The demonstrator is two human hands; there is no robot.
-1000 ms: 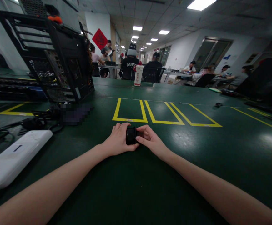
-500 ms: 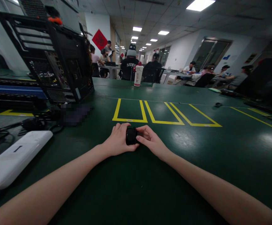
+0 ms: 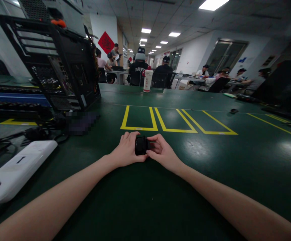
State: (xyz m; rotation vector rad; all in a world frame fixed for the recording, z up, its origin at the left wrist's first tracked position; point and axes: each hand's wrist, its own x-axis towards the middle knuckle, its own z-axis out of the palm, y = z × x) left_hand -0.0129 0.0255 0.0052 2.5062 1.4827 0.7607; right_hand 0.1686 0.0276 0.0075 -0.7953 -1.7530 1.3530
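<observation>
A small black box-like object [image 3: 140,146] is between my two hands, low over the green table [image 3: 145,194]. My left hand [image 3: 126,149] grips it from the left, with the thumb along its near side and the fingers at its far side. My right hand [image 3: 162,152] pinches a thin black part [image 3: 147,145] at the object's right side between thumb and fingertips. Whether that part is joined to the object, I cannot tell.
Beyond my hands, yellow tape outlines [image 3: 138,129] mark the table. An open black computer case [image 3: 72,67], cables and a white device [image 3: 20,170] are at the left. A white bottle [image 3: 148,80] stands at the far edge; several people sit beyond.
My right hand has shifted very slightly right, and the thin black part now shows farther out from the object's right side. My left hand has barely moved.
</observation>
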